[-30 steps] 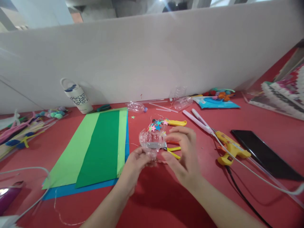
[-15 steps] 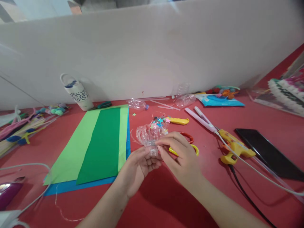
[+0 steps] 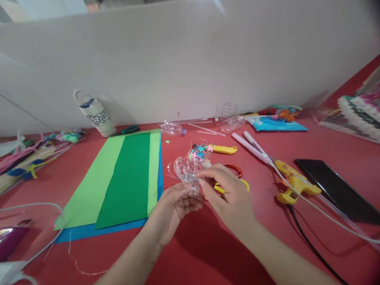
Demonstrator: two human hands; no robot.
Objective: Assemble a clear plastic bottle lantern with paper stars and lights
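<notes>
Above the desk's (image 3: pixel 208 257) near-middle, the left hand (image 3: pixel 175 208) pinches the cut clear plastic piece (image 3: pixel 194 188) by its narrow neck, the firmer hold, and the right hand's fingertips (image 3: pixel 200 175) close on its likely light, springy, easily creased strips.

Even, fairly dim indoor light leaves the pale wall (image 3: pixel 166 63) greyish, with a glare streak near 12 o'clock, while a broad, soft-edged shadow spreads over the red table (image 3: pixel 216 257) between 5 and 6. Fine detail is soft, the clear plastic piece (image 3: pixel 191 170) hazy at the centre, and the wide view stretches toward its edges, darkening at the 2 o'clock corner.
</notes>
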